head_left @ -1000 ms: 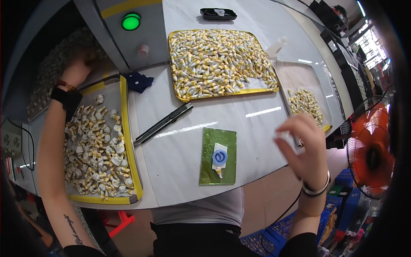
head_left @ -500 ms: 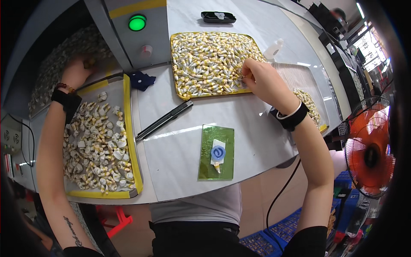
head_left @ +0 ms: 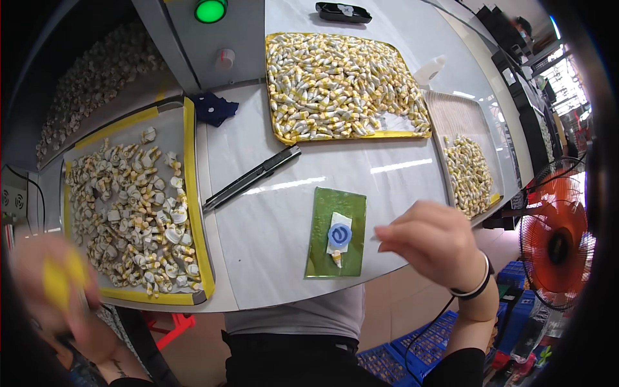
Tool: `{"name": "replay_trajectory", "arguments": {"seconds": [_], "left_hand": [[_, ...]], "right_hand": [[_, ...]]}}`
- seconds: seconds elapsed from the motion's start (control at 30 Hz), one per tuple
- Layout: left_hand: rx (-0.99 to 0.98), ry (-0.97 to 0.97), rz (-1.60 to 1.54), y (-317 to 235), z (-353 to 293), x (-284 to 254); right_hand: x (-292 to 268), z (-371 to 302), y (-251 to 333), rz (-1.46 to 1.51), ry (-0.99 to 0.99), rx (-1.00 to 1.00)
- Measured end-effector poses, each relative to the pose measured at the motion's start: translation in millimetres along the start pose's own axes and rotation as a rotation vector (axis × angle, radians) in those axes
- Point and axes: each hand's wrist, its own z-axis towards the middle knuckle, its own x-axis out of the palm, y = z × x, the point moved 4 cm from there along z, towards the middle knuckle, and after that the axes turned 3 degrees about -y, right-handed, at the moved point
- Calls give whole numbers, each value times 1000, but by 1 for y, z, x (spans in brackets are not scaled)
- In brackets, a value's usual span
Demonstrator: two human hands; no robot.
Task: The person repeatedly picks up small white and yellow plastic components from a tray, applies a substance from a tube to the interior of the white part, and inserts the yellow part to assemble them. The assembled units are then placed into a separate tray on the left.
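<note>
My left hand [head_left: 29, 267] is smeared by motion at the lower left, beside the taped tray [head_left: 191, 161]. It holds a blurred yellow object [head_left: 57, 280]. Over the table's right front edge, my right hand [head_left: 432, 244] has its thumb and fingers pinched together; anything between the tips is too small to make out. Left of those fingertips lies a green plate [head_left: 320, 209]. On it is a white pad with a blue ring [head_left: 340, 235] and a small yellow-and-white cone-tipped piece [head_left: 337, 260]. Capped pieces [head_left: 138, 193] of similar colours fill the left tray.
A large yellow-edged tray [head_left: 348, 136] of cone-shaped pieces stands at the back, with a second tray [head_left: 464, 113] to its right. Black bar-shaped tool [head_left: 255, 177], dark cloth [head_left: 216, 108] and white bottle [head_left: 431, 68] lie about. An orange fan [head_left: 556, 242] stands far right.
My left hand has come out of the dark recess down to the lower left, now with the yellow object. My right hand has left the large tray and come nearer, beside the green plate.
</note>
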Motion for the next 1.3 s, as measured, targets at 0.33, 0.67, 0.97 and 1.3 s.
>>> {"name": "replay_trajectory", "arguments": {"seconds": [0.33, 0.67, 0.97, 1.3], "left_hand": [[151, -154, -804, 48, 50, 148], [-372, -142, -1326, 75, 62, 196], [-256, 207, -1588, 76, 73, 209], [-319, 253, -1545, 68, 75, 209]], "right_hand": [[29, 15, 5, -200, 179, -189], [27, 20, 17, -50, 36, -137], [17, 19, 53, 296, -206, -160], [13, 21, 66, 210, -49, -150]]}}
